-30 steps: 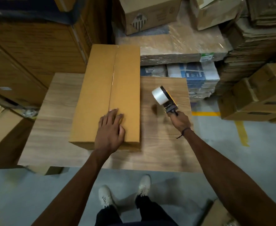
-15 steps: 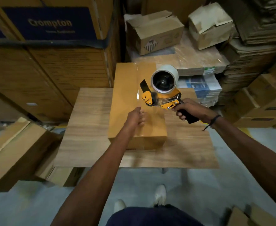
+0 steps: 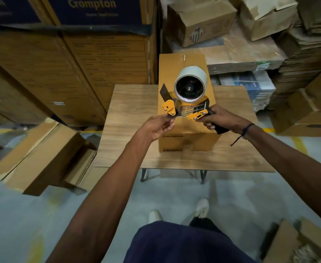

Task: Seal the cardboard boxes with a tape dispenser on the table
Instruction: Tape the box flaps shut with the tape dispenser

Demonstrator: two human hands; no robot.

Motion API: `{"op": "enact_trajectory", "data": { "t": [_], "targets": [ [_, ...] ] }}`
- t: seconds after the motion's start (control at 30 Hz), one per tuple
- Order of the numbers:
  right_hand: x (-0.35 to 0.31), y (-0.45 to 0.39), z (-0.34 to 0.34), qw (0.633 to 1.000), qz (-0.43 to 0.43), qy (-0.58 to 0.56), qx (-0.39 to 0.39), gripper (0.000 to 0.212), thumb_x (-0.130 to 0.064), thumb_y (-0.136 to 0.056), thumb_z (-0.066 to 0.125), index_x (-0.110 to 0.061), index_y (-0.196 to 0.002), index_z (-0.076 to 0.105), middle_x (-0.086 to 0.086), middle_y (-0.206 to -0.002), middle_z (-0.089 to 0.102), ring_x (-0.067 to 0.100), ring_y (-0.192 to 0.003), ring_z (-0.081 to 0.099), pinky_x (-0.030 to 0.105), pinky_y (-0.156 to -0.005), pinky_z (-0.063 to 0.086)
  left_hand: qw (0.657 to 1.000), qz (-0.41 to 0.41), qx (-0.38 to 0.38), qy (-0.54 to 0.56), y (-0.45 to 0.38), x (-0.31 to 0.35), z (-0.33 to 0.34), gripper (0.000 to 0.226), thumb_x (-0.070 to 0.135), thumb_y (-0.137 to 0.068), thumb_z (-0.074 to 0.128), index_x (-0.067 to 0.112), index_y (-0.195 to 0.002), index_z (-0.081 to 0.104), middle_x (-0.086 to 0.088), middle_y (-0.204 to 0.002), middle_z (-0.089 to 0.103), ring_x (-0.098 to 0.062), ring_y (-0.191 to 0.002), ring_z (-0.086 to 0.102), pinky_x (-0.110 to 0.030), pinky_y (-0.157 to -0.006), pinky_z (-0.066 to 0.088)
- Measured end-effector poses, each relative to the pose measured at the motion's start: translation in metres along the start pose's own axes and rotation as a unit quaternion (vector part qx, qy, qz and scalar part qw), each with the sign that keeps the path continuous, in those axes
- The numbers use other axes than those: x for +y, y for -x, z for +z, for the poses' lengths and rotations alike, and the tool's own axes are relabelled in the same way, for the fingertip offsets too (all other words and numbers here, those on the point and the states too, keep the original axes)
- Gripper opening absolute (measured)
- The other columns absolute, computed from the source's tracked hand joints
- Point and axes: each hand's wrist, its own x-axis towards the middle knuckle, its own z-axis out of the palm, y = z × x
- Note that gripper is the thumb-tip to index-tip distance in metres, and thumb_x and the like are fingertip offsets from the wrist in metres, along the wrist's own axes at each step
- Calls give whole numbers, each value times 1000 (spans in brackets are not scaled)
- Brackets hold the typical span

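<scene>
Tape dispenser (image 3: 189, 109) is yellow-orange with a black handle and a whitish tape roll (image 3: 191, 83). The box (image 3: 184, 137) under it is plain tan with dark "Crompton" print. Counter (image 3: 129, 133) has a light woodgrain pattern. Stacked cartons (image 3: 91, 10) behind have navy-blue bands, and the floor (image 3: 32, 215) is grey with yellow lines.

1. Both arms showing bare to the frame edge, no sleeves visible.
2. R wrist wearing a thin dark cord band (image 3: 247, 128) w/ a loose end hanging off it.
3. L hand (image 3: 155, 127) & R hand (image 3: 219, 118) wearing no gloves.
4. Legs wearing dark navy trousers (image 3: 180, 243).
5. Feet wearing white shoes (image 3: 202, 207), one partly hidden.
</scene>
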Motion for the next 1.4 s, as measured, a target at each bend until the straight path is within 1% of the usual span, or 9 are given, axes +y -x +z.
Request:
{"op": "enact_trajectory", "data": {
  "t": [0.2,0.33,0.47,0.77,0.9,1.13,1.23,1.33,1.4],
  "targets": [
    [-4,3,10,996,-4,87,-36,19,-11,-98,69,-15,-79,67,0,-62,50,8,-51,42,20,-49,34,945,181,158,-224,-9,-3,-31,16,-7,-88,74,7,-79,70,-8,-70,67,-7,-49,63,-28,-55,57],
    [-2,2,-19,991,8,127,-41,22,-12,-97,69,-12,-76,65,-2,-60,51,8,-50,42,19,-46,34,903,228,240,-272,-7,-5,-52,21,5,-87,81,12,-73,68,-6,-67,68,-14,-55,65,-30,-60,61],
    [14,5,-52,985,18,170,-31,19,-13,-96,72,-5,-80,64,0,-59,52,11,-49,43,19,-44,36,878,233,290,-301,-11,-17,-76,13,12,-87,84,2,-86,74,-10,-70,71,-12,-55,67,-33,-66,63],
    [57,6,-76,972,18,230,-41,33,-23,-95,74,-5,-70,63,7,-56,54,16,-44,40,23,-42,29,873,233,292,-312,-17,-49,-78,19,14,-88,83,-2,-91,74,-7,-69,71,-2,-53,67,-29,-66,62],
    [65,5,-77,971,19,236,-41,30,-22,-95,74,-10,-69,64,9,-58,56,21,-49,42,26,-45,30,877,220,293,-311,-24,-59,-75,16,13,-88,83,-1,-88,74,-7,-71,72,-16,-62,71,-31,-70,61],
    [79,-5,-83,966,19,255,-45,34,-16,-93,75,-15,-62,63,5,-53,56,21,-48,46,32,-49,34,879,181,287,-335,-32,-69,-67,25,20,-82,88,7,-96,73,0,-72,70,-11,-66,66,-28,-73,50],
    [80,-3,-86,964,14,263,-42,34,-13,-93,75,-14,-61,62,-2,-50,56,10,-42,46,26,-45,35,824,185,325,-425,-27,-71,-68,48,21,-74,93,10,-115,69,-2,-101,68,-14,-93,64,-32,-87,53],
    [82,0,-92,962,15,268,-44,34,-17,-93,76,-15,-62,62,-3,-49,56,8,-40,44,22,-41,34,776,259,345,-460,-17,-71,-52,31,3,-89,69,8,-120,69,-9,-117,72,-25,-109,69,-39,-94,57],
    [82,-1,-95,959,23,277,-56,34,-15,-94,74,-15,-63,62,-4,-50,56,7,-41,45,23,-43,36,748,301,308,-505,-10,-72,-28,42,-2,-91,59,7,-132,64,-13,-130,67,-27,-117,65,-40,-101,55]
  ]
}}
